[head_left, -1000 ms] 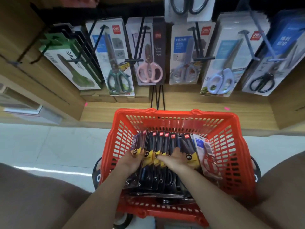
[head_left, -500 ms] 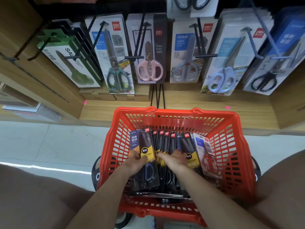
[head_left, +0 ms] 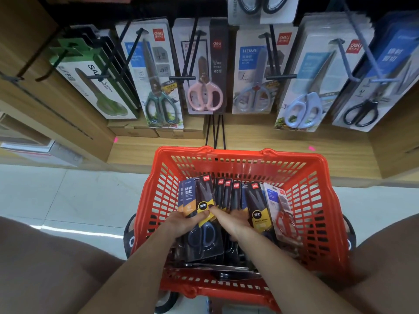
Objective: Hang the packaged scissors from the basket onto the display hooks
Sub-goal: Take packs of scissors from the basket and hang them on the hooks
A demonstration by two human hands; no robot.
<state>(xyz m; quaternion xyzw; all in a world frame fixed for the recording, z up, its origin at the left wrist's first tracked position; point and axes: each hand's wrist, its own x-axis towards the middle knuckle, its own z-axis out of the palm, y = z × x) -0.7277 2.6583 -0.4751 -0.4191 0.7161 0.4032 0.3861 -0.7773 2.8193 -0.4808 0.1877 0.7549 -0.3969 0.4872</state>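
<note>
An orange basket (head_left: 317, 207) stands in front of me on the floor, filled with several upright dark packs of scissors (head_left: 233, 193). My left hand (head_left: 183, 223) grips a small stack of black-and-blue scissor packs (head_left: 199, 200) and holds it tilted at the basket's left side. My right hand (head_left: 233, 219) rests on the packs in the middle, with its fingers touching the stack that the left hand holds. A clear pack with red scissors (head_left: 283, 214) leans at the right. Black display hooks (head_left: 186, 78) stick out of the wall above, loaded with other scissors.
Hanging packs run across the wall: green (head_left: 97, 82), teal-handled (head_left: 156, 87), pink (head_left: 205, 87), grey (head_left: 256, 87), light blue (head_left: 303, 91) and black (head_left: 367, 96). A wooden shelf (head_left: 260, 139) lies under them with cardboard boxes (head_left: 156, 132). My knees flank the basket.
My left hand has pulled a small stack of packs away from the row, lifted it and turned its front toward me. My right hand has stayed on the middle packs.
</note>
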